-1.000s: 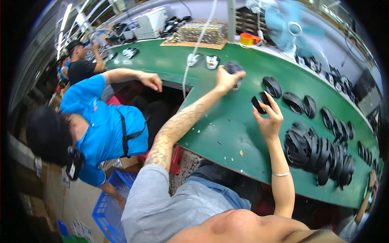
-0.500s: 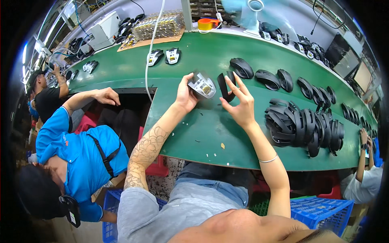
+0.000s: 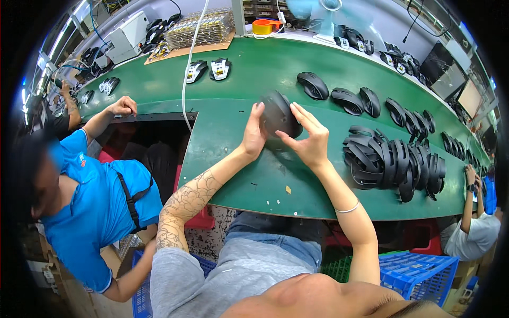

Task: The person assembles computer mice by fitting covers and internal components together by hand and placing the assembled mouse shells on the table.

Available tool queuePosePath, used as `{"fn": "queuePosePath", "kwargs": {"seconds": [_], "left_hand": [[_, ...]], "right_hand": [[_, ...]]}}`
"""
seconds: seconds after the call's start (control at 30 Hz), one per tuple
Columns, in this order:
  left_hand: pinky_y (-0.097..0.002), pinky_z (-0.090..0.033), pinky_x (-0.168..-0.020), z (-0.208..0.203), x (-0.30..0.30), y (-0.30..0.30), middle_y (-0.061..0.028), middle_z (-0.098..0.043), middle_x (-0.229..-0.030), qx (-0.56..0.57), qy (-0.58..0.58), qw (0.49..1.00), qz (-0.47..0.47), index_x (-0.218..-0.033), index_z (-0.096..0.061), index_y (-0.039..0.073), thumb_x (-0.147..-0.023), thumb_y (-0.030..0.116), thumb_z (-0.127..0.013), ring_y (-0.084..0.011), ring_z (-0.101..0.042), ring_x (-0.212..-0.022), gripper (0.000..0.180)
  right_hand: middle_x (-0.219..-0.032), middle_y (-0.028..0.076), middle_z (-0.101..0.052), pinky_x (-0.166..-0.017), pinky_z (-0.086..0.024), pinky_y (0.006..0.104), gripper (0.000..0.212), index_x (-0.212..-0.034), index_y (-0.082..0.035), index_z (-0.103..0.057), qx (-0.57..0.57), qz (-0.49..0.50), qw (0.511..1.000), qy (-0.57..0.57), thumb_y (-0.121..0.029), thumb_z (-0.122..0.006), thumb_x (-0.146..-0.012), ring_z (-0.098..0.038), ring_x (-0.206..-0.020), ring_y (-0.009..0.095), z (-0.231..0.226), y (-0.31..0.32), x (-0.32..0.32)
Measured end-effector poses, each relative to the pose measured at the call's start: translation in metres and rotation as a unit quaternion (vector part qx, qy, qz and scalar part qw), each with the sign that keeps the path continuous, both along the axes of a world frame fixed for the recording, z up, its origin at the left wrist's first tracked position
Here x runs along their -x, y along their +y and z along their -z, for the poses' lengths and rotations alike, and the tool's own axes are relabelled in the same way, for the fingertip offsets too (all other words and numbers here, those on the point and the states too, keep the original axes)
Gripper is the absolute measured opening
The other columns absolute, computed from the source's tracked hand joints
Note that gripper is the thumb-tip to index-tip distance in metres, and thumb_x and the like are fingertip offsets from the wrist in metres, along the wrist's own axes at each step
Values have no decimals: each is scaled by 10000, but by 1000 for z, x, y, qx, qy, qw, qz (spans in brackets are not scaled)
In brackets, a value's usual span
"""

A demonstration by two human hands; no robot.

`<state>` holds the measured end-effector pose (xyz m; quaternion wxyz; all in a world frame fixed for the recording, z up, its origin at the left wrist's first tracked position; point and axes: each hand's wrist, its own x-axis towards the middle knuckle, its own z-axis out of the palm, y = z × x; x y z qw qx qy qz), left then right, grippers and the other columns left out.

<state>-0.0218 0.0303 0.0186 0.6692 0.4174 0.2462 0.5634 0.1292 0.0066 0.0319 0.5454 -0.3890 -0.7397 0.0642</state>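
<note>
Above the green bench, a black computer mouse is held between my two hands and is partly smeared by motion. My left hand closes on its left side, fingers along the edge. From the right, my right hand grips it with the fingers on its far right side and the thumb at the near edge. The cover that was apart now lies against the mouse; how firmly it sits cannot be told. Nearest to my right hand is a heap of curved black plastic covers.
Black mice line the bench's far right. Two mouse bodies with pale frames lie far left, near a hanging white cable. A co-worker in a blue shirt sits left. A blue crate stands below the bench at right.
My hands have come together, bringing the black cover onto the mouse body, which has turned so its dark side shows. The co-worker on the left has shifted, head and arm moving.
</note>
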Motion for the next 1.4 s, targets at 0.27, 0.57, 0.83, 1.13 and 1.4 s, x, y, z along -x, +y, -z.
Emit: {"fn": "queuePosePath", "kwargs": {"seconds": [0.27,0.57,0.83,1.13,1.4], "left_hand": [[-314,-400,-917,3,-4,-5,-76,-486,-1124,-36,67,996,-49,-1154,-380,79,-891,261,-539,-172,-494,-1057,358],[-316,-433,-873,-2,-3,-4,-74,-523,-1080,53,-48,997,2,-1127,-400,92,-896,287,-530,-164,-511,-1034,329],[-343,-456,-851,7,-1,-3,-83,-510,-1092,85,-41,995,24,-1103,-412,92,-909,316,-500,-177,-525,-1016,310],[-358,-482,-824,4,-7,-9,-107,-487,-1114,79,-5,997,-15,-1179,-310,71,-875,222,-575,-194,-531,-1013,431],[-297,-433,-868,13,-2,3,-86,-523,-1063,30,3,997,-67,-1165,-354,50,-872,135,-586,-152,-520,-977,383]], "right_hand": [[-1200,187,-555,-907,-450,343,608,-1175,-14,-569,63,-14,998,5,-188,-782,-633,-564,-1083,283,-1,3,-2],[-1077,223,-607,-860,-487,329,569,-1083,61,-599,49,29,998,-38,-235,-785,-635,-616,-987,294,-7,-3,-4],[-1037,227,-621,-809,-512,311,573,-1085,80,-587,117,30,992,-23,-228,-786,-645,-641,-933,264,-9,-5,-4],[-1132,272,-554,-898,-455,345,621,-1124,102,-546,128,35,990,-49,-255,-762,-664,-577,-1032,345,-4,-7,3],[-1258,239,-480,-974,-382,377,633,-1258,14,-471,140,18,988,-69,-208,-727,-724,-479,-1153,356,4,-7,5]]}}
